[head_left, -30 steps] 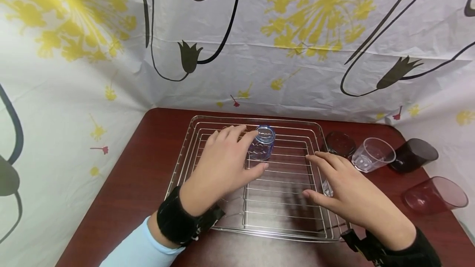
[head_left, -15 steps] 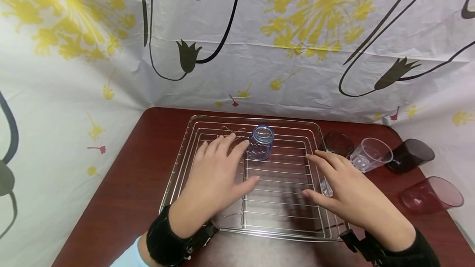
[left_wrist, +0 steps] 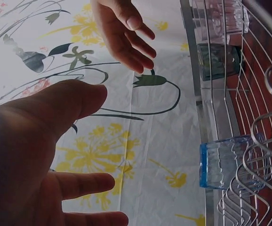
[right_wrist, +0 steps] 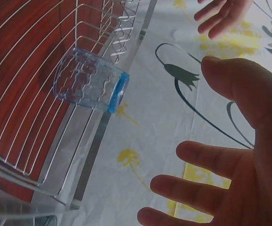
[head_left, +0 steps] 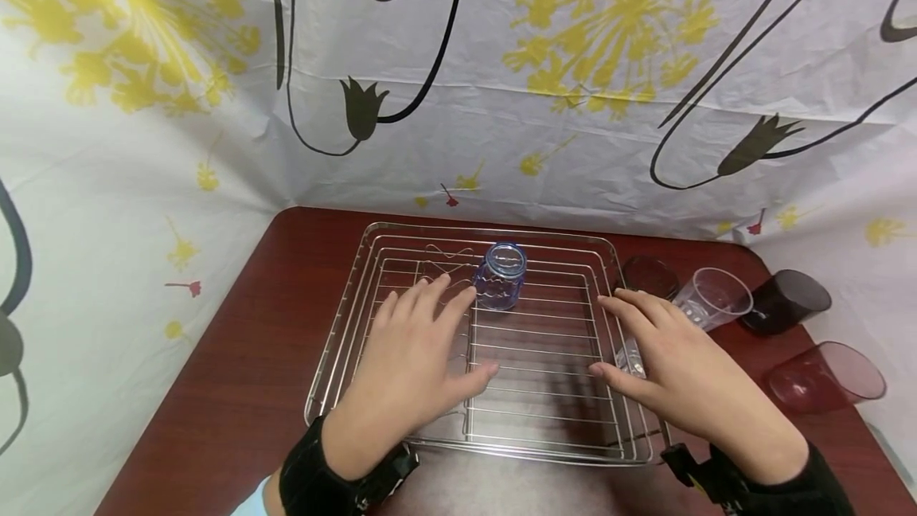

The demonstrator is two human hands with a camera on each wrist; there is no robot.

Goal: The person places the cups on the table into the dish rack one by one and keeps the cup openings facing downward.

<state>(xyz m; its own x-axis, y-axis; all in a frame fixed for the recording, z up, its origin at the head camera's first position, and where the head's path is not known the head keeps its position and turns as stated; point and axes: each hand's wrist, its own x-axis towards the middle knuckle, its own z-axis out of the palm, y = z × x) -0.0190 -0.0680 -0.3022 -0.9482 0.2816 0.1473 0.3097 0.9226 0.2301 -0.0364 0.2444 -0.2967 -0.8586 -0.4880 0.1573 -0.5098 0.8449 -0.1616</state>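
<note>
A blue-tinted clear glass (head_left: 500, 277) stands in the wire dish rack (head_left: 530, 455), thick base upward as far as I can tell. Just left of it and nearer to me, my left hand (head_left: 408, 365) hovers over the rack, fingers spread and holding nothing. My right hand (head_left: 684, 365) hangs over the rack's right edge with its fingers loosely spread, also holding nothing. Both wrist views show the blue glass (left_wrist: 232, 165) among the wires, apart from the fingers. Partly hidden by my right hand is a clear ridged item (head_left: 630, 357).
Right of the rack, several glasses are on the dark red table (head_left: 243, 301): a dark one (head_left: 648, 277), a clear one (head_left: 712, 297), another dark one (head_left: 791, 301) and a red one (head_left: 824, 377). A patterned white sheet (head_left: 458, 142) hangs behind and along the sides.
My left hand has drawn back to the left and toward me, away from the blue glass. My right hand has shifted only slightly. The glass stays in the rack.
</note>
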